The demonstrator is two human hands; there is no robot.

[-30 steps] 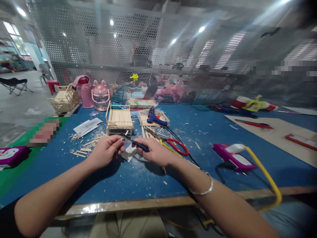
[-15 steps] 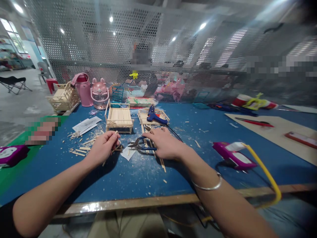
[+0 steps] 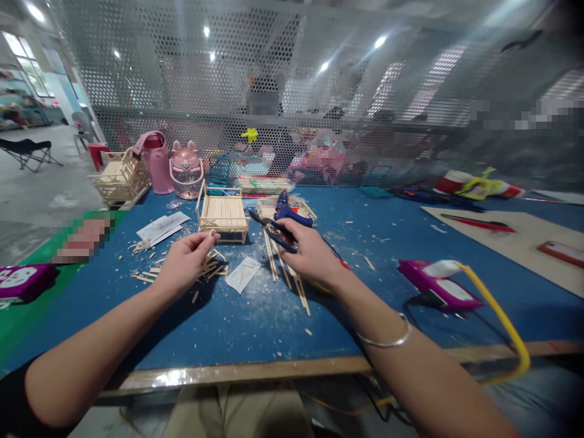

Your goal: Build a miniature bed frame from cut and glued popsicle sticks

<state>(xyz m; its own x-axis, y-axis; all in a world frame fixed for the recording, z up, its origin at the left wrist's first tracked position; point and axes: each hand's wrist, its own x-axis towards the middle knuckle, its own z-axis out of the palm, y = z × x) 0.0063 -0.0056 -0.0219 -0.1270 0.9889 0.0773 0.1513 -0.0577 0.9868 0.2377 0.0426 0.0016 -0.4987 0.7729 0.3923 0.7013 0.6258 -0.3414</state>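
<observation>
Pinching what is probably a stick piece point(image 3: 211, 233) by the miniature bench point(image 3: 223, 213), the left hand point(image 3: 185, 258) is hovering; the right hand point(image 3: 306, 248) is clasping pliers point(image 3: 266, 222). Trimming, seemingly the step, is needing both together.

Pliers point(image 3: 269, 229) and wood scraps point(image 3: 213, 266) show a workshop.

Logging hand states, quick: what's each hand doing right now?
Left hand: closed, pinching a small pale stick piece at the fingertips.
Right hand: closed around the handles of the pliers.
</observation>
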